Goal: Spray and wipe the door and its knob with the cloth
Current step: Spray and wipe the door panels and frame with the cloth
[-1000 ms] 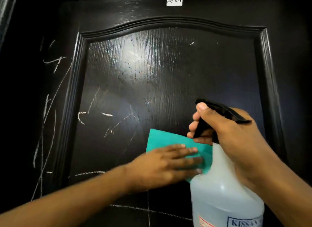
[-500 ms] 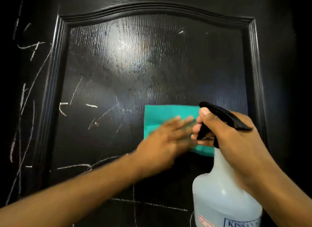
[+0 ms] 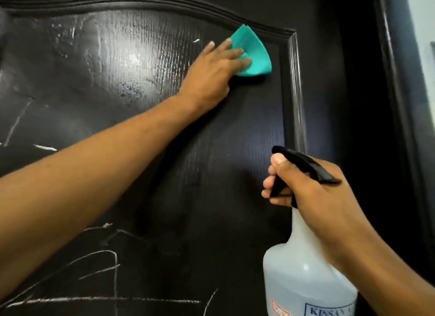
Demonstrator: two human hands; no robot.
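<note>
A black panelled door (image 3: 146, 118) fills the view, wet and shiny in its upper panel and marked with white chalk-like scratches lower down. My left hand (image 3: 211, 73) presses a folded teal cloth (image 3: 253, 54) flat against the panel's upper right corner, fingers straight. My right hand (image 3: 313, 193) grips the black trigger head of a translucent white spray bottle (image 3: 303, 278) at the lower right, nozzle facing the door. The door knob is out of view.
The raised moulding (image 3: 294, 85) frames the panel just right of the cloth. The dark door frame (image 3: 397, 104) runs down the right side, with a strip of pale wall (image 3: 426, 33) beyond it.
My left hand has swept the cloth from the lower middle of the panel up to its upper right corner. The view has shifted right. My right hand keeps holding the bottle.
</note>
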